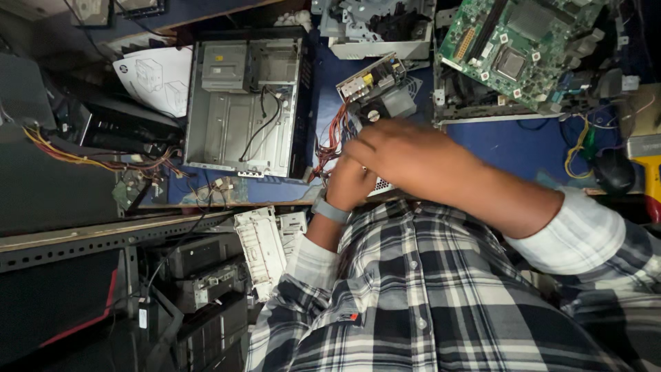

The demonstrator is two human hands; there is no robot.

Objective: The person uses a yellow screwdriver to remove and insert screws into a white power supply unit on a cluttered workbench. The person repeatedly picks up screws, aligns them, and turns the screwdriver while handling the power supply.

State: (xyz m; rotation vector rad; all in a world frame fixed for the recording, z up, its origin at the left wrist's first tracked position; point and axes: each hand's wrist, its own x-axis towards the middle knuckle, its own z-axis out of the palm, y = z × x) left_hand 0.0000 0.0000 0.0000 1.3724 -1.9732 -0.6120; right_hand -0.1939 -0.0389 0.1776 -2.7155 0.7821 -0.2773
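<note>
The opened power supply unit sits on the blue worktop, just right of the empty metal computer case and below-left of the green motherboard. Both hands are on its near end: the left hand, a grey wristband at the wrist, is curled against the unit's lower edge, and the right hand lies across the top of it. Whether either grip is closed on the housing or only resting I cannot tell, since the fingers are hidden. The unit looks dense and stiff but delicate inside, with bare components and a loose bundle of red and orange wires; it is best taken by the metal shell, not the board or cables. Its near half is covered by the hands, and the far edge blurs into clutter.
</note>
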